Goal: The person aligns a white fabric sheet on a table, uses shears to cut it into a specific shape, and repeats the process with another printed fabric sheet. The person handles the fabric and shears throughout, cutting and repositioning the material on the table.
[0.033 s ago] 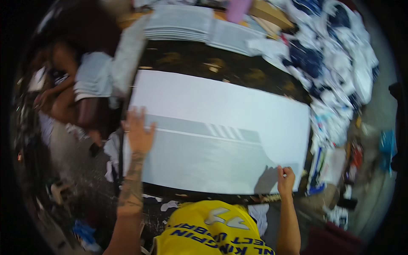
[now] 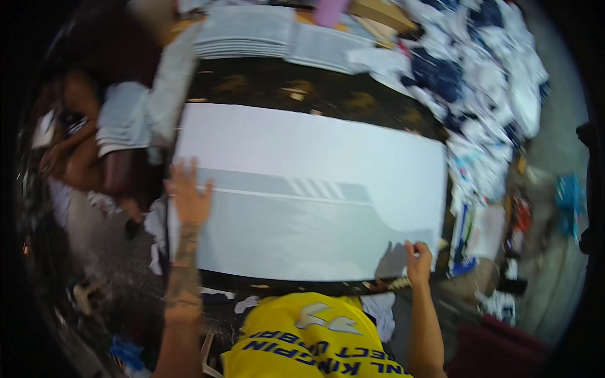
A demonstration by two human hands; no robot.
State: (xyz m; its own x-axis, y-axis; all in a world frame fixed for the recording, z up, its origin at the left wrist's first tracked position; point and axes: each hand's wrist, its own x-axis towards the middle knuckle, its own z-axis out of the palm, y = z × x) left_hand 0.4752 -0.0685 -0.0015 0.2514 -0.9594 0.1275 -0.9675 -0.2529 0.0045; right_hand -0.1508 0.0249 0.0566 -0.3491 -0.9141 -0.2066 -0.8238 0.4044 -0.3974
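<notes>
A large white sheet lies on a dark, stained board, with a pale grey printed shape, a band and slanted white stripes on it. My left hand rests on the sheet's left side, fingers spread. My right hand is at the sheet's lower right, fingers pinched; a small pale bit shows between them, too small to name, and a shadow falls beside it. Below the board is yellow printed cloth, between my forearms.
Stacks of pale grey pieces lie along the back beside a pink cylinder and cardboard. A heap of white and navy cloth covers the right. At left, a seated person is beside another grey stack.
The whole view has shifted, so the sheet, board and surroundings sit further left in the picture. Both my hands keep about the same places on the sheet.
</notes>
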